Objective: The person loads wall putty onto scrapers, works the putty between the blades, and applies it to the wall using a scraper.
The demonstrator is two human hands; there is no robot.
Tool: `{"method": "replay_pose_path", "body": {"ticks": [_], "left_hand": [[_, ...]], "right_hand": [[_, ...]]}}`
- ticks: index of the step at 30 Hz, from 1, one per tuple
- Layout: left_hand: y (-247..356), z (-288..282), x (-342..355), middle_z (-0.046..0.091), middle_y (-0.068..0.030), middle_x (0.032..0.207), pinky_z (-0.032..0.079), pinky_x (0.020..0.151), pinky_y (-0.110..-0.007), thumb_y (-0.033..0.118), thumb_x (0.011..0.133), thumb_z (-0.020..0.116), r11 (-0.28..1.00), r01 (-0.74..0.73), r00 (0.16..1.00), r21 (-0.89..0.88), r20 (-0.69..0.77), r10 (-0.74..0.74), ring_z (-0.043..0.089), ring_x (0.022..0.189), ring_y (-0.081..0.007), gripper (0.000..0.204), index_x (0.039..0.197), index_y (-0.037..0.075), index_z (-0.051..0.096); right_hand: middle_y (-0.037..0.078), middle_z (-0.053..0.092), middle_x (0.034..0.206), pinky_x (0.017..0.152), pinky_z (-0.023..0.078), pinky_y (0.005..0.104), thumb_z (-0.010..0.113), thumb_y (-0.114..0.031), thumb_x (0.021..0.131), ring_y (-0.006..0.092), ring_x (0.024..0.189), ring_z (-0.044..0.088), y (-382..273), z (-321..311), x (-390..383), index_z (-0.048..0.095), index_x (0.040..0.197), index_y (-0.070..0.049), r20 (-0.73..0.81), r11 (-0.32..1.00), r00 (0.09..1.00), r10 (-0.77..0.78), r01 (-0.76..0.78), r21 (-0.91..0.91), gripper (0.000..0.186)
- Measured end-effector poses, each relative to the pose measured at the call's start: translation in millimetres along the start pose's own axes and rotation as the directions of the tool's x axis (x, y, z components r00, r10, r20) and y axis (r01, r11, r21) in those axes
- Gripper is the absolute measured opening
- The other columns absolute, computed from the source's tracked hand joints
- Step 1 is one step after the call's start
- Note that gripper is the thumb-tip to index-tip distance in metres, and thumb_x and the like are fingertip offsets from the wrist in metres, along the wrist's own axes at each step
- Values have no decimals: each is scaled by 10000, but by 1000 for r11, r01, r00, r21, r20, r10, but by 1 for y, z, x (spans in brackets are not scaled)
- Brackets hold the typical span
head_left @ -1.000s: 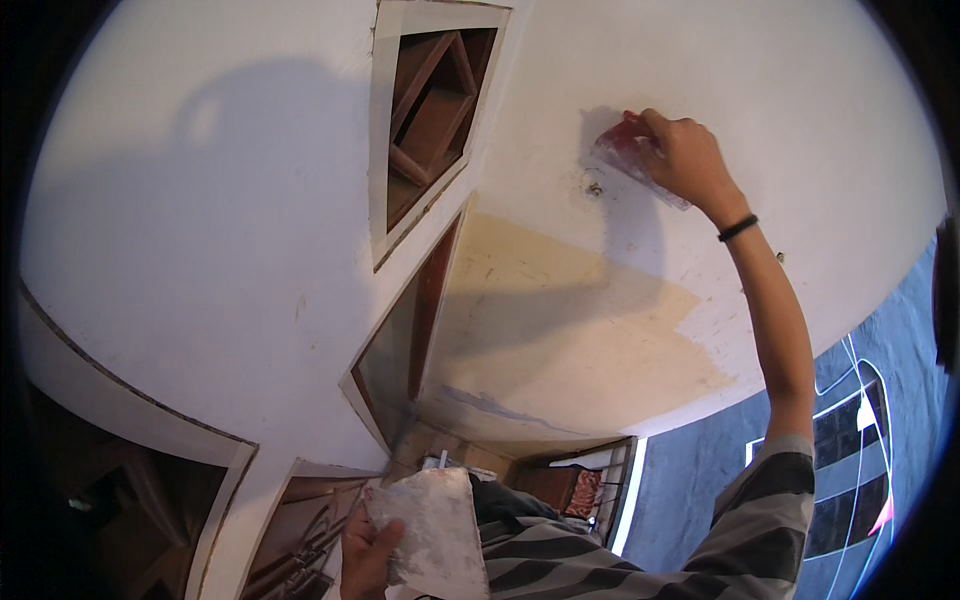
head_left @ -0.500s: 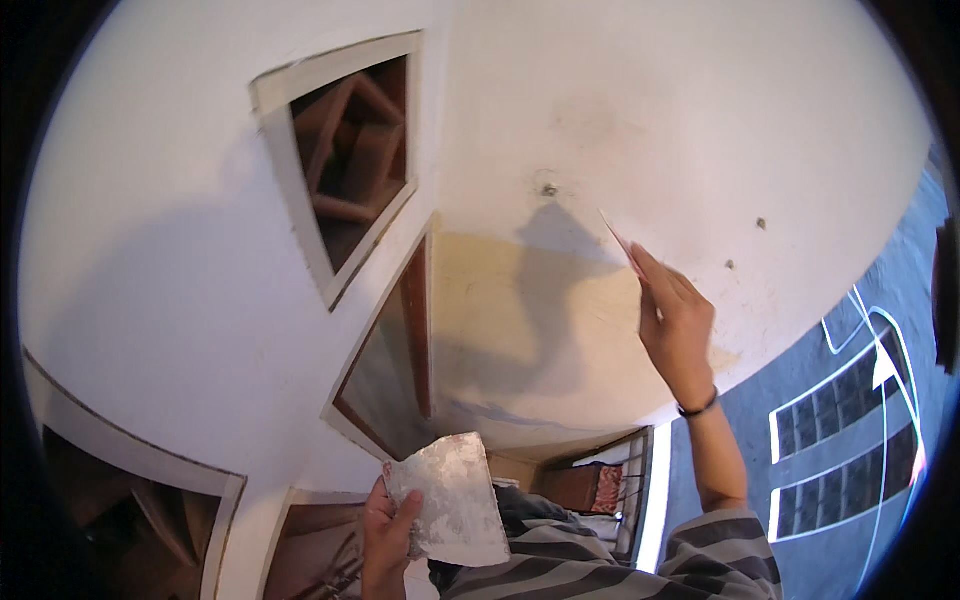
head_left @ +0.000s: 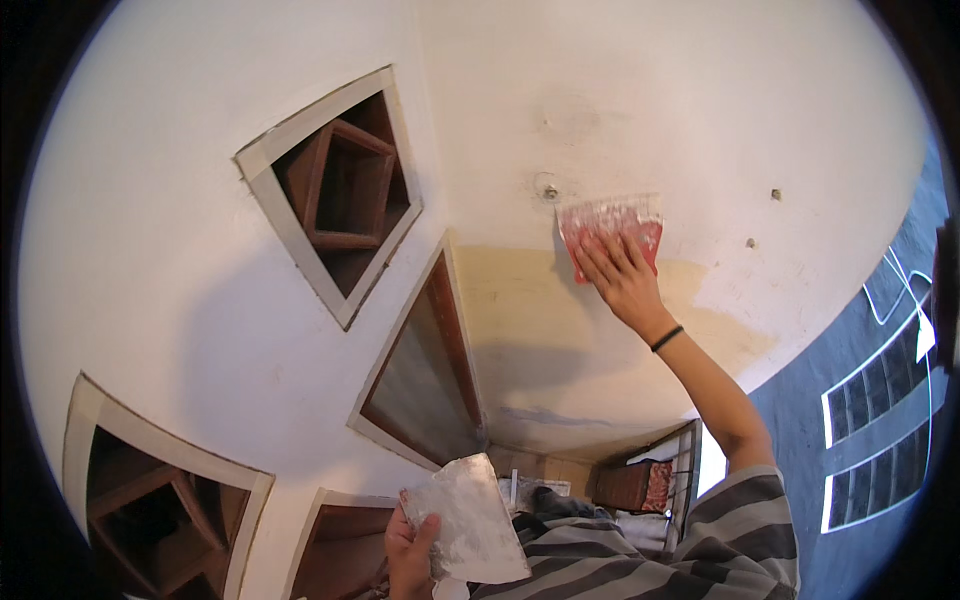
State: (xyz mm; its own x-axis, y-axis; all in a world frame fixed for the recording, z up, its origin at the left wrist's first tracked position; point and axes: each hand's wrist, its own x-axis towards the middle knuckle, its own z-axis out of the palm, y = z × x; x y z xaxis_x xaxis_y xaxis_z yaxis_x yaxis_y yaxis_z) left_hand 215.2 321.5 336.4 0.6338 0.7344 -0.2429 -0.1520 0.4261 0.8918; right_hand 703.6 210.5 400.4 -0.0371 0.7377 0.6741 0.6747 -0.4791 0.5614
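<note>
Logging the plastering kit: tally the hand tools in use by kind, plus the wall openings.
Red putty scraper, under the right hand: 1
Plaster-coated flat board, in the left hand: 1
Framed wall openings: 4
Total: 6

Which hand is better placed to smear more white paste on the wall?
Right. The right hand already presses the red scraper against the wall; the left hand holds the paste board down low.

Right hand (head_left: 625,280) bare, thin black band on the wrist just below it. Forearm bare; short sleeve further down the arm, grey with dark horizontal stripes, same stripes across the chest. Left hand (head_left: 410,545) bare, no band visible.
</note>
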Motion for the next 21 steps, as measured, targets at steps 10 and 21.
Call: {"method": "replay_pose_path", "body": {"ticks": [10, 21], "left_hand": [[4, 3, -9, 698, -136, 1215, 543, 936, -317, 30, 922, 698, 996, -39, 999, -85, -6, 38, 688, 1052, -193, 500, 1380, -63, 520], [-1, 4, -13, 708, -131, 1194, 549, 922, -324, 58, 932, 699, 995, -64, 996, -75, 62, 68, 691, 1034, -185, 461, 1353, -53, 546]], "right_hand": [[96, 551, 1482, 1146, 394, 536, 605, -129, 870, 317, 1348, 518, 22, -16, 30, 578, 1428, -84, -36, 1000, 999, -7, 7, -9, 560], [109, 547, 1478, 1168, 366, 557, 628, -153, 853, 320, 1368, 498, 30, -23, 19, 574, 1433, -73, 0, 992, 992, -127, 127, -13, 588]]}}
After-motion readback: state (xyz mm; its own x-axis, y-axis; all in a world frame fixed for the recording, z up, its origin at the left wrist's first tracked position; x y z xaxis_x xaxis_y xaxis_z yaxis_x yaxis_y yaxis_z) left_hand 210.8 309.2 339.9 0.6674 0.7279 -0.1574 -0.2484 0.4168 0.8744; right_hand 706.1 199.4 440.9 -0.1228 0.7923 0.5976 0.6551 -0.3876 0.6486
